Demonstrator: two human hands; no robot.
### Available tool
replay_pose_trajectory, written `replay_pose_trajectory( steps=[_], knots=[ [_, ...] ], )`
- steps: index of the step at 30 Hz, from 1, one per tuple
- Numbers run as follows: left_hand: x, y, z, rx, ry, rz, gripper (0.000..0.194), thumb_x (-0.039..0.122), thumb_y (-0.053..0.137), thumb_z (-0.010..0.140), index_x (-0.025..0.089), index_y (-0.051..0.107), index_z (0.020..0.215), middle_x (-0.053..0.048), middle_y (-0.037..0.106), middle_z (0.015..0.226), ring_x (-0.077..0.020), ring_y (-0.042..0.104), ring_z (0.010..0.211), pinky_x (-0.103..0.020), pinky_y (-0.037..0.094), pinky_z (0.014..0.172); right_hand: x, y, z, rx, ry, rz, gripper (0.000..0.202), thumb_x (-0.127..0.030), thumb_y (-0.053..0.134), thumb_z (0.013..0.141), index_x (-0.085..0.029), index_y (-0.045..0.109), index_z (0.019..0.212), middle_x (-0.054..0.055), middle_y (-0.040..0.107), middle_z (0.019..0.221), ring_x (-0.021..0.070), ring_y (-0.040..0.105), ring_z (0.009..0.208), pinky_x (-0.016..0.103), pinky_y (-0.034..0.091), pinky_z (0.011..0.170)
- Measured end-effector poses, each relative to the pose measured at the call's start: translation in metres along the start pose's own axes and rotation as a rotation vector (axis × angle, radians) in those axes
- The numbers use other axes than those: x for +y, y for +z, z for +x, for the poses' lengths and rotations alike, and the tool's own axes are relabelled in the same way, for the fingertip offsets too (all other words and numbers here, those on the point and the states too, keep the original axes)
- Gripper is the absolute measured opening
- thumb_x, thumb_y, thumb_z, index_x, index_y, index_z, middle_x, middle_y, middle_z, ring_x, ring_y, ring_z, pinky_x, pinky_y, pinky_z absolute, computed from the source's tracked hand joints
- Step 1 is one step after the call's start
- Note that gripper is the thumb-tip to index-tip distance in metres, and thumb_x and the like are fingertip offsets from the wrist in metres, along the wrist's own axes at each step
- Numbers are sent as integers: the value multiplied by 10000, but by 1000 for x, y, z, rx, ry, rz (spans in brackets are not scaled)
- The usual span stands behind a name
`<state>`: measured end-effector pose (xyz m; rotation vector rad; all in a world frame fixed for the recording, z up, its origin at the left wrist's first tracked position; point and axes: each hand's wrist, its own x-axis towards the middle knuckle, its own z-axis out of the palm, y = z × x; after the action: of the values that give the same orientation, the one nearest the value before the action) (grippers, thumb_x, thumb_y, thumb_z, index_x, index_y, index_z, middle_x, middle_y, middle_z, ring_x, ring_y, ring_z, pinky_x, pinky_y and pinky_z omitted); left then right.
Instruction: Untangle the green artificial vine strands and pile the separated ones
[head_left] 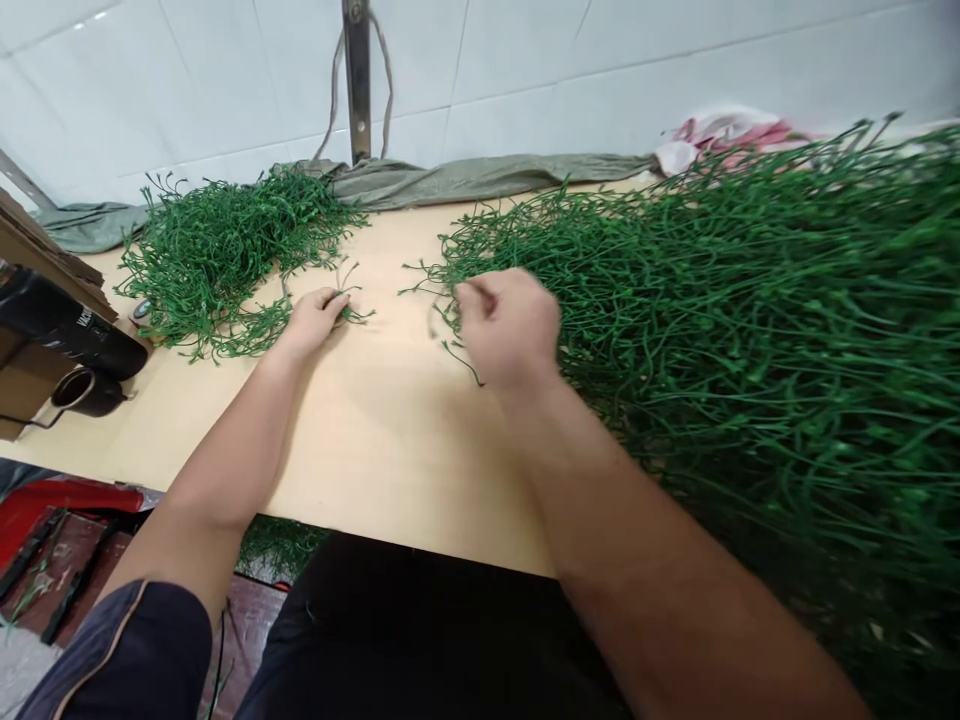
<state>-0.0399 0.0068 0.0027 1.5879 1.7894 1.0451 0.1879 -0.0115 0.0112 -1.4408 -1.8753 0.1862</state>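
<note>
Green Stems (pixel 358 316) Pinched in the Left Hand (pixel 319 320)

The green stems poke out past the left hand's thumb and fingers, which squeeze them low over the tan table (pixel 360 450). A small pile (pixel 217 250) of stems sits just beside that hand, on its left. The right hand (pixel 514 325) is blurry and its fingers curl in; I cannot tell if they hold a stem. It is at the edge of a big pile (pixel 750 320) of long stems, which fills the right side. Farther left are a black bottle (pixel 75 325) and a dark mug (pixel 97 400). At the back, a gray-green cloth (pixel 487 180) and a pink and white cloth (pixel 731 130) lie by the white wall (pixel 525 60).
</note>
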Motion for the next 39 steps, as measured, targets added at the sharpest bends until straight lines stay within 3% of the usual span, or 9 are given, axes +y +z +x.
replay_pose_trajectory(
  steps=[3,5,10,14,20,28,32,36,39],
  knots=[
    [14,8,-12,-135,26,-52,162,273,519,787,131,589,755,30,511,602,-71,410,569,-210,329,582,28,1,11,231,135,-175,448,-401,329,886,-122,582,1128,191,499,1096,315,422,1069,492,349,848],
    [24,12,-17,-195,19,-65,160,256,536,779,113,608,766,16,557,658,-68,446,616,-209,350,625,29,1,10,258,112,-238,489,-419,334,885,-117,517,1223,208,435,1215,348,356,1162,534,326,871],
    [36,14,-27,-294,0,-93,141,241,574,749,111,612,790,9,571,687,-67,468,614,-226,376,639,-3,16,-2,-72,-82,8,455,-360,403,871,-102,523,1225,183,525,1200,281,450,1134,432,371,934],
    [41,18,-33,-372,59,-87,120,215,609,704,111,574,755,26,523,644,-58,443,584,-221,373,611,-10,32,-4,-279,-2,518,339,-345,518,801,-131,604,1049,120,634,1017,203,588,916,340,464,830],
    [40,21,-34,-445,158,-29,165,250,609,708,96,593,762,18,529,656,-65,446,608,-216,364,601,-14,26,-5,-327,145,954,109,-261,576,725,-155,591,746,42,633,759,141,586,723,305,484,734],
    [39,15,-30,-443,176,26,246,236,494,788,94,658,904,-26,652,790,-93,530,702,-231,413,710,-8,41,-9,-245,57,586,259,-238,649,628,-147,607,867,71,583,940,113,522,645,315,480,658],
    [39,11,-26,-323,202,57,260,210,468,787,91,658,920,-65,671,904,-118,560,815,-258,421,801,-8,38,-8,-287,71,542,124,-185,597,674,-161,580,794,31,595,778,121,524,625,311,466,684],
    [45,3,-28,-187,235,165,191,223,534,736,99,652,821,-48,637,802,-107,522,725,-253,412,718,-7,36,-6,-324,67,554,43,-149,541,711,-165,554,749,19,583,705,127,530,618,295,442,655],
    [50,0,-33,-238,229,194,165,244,586,700,104,639,771,-26,603,735,-89,487,652,-238,395,653,-5,36,-5,-275,49,541,20,-152,536,715,-168,544,724,6,558,663,117,497,583,286,409,615]
  ],
)
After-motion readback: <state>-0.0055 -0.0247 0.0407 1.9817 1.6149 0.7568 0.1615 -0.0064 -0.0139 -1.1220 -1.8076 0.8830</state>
